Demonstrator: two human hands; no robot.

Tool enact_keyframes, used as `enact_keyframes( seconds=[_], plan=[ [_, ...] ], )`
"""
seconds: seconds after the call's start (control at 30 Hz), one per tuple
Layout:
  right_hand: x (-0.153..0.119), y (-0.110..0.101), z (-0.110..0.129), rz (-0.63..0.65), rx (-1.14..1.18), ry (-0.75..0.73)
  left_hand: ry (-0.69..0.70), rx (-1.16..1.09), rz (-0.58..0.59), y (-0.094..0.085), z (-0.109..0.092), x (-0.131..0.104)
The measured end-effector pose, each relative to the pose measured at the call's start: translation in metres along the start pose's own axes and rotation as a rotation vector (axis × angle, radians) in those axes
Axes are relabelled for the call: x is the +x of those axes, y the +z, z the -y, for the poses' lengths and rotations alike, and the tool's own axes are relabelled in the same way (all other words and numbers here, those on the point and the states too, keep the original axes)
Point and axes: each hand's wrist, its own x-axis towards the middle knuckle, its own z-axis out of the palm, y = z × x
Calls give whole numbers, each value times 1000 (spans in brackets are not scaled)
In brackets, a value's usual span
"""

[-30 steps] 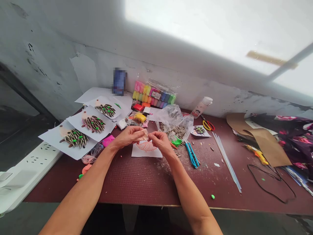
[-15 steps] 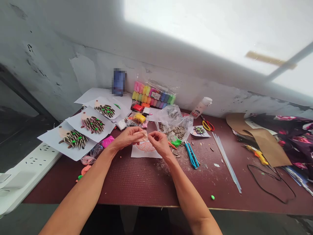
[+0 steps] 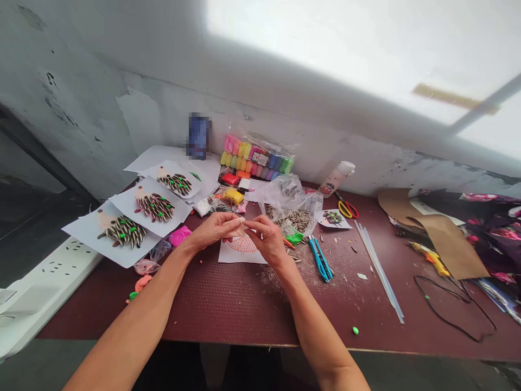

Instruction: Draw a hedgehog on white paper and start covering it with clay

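Observation:
Between my two hands is a pale, skin-toned soft piece [image 3: 240,228], its shape partly covered by fingers. My left hand [image 3: 217,228] has its fingers wrapped round it. The fingertips of my right hand [image 3: 265,236] pinch its right end. Just below both hands lies a white paper [image 3: 232,256] with an orange-red outlined drawing, its upper part hidden by my hands. A clear plastic bag [image 3: 285,193] with striped seeds [image 3: 299,220] stands open behind my right hand.
Papers with seed-covered hedgehogs [image 3: 128,231] overlap at left beside a white power strip [image 3: 65,271]. Coloured clay packs [image 3: 256,160] lean at the back. To the right are a blue cutter [image 3: 321,259], scissors [image 3: 345,206], a bottle [image 3: 337,178], glue sticks [image 3: 378,271] and a glue gun [image 3: 431,259].
My right hand has moved slightly left, closer to my left hand, and its fingers now meet the pale piece. The rest of the table looks the same.

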Motion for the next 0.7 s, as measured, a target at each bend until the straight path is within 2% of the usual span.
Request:
enact_keyframes(
  seconds=[0.17, 0.47, 0.7],
  plan=[
    [-2, 2, 4, 4, -87, -21, -38, 10, -1, 0, 5, 1],
    [1, -2, 8, 9, 74, -91, 8, -63, 68, -1, -5, -3],
    [2, 0, 3, 30, 67, -40, -29, -100, 50, -1, -3, -4]
  ],
)
